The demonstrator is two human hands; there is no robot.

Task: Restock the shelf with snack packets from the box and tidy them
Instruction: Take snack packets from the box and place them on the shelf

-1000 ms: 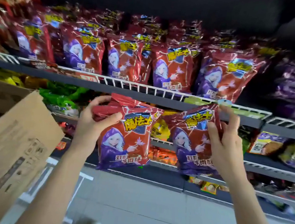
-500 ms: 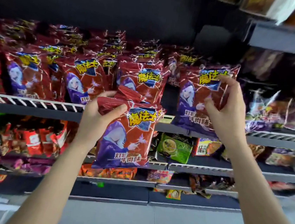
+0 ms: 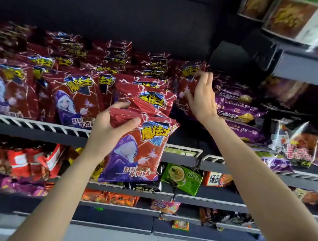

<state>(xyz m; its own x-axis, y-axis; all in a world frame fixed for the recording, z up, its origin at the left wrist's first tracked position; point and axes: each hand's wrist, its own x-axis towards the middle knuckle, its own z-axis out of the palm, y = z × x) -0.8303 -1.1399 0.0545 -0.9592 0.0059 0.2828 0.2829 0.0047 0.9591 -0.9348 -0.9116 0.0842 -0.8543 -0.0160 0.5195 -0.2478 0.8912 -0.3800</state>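
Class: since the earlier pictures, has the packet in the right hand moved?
Yes. The right hand has carried its red packet up past the white shelf rail, into the row.

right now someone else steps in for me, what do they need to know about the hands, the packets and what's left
Left hand grips a red packet by its top, in front of the shelf rail, not yet shelved.
Right hand holds a second red packet at the right end of the red row, beside the purple packets.
Done: row mostly full.
Left: seat the right packet, shelve the left one, straighten the fronts. The box is out of view.

right hand (image 3: 201, 97) | carried red packet (image 3: 188, 78) up | now among shelf rows
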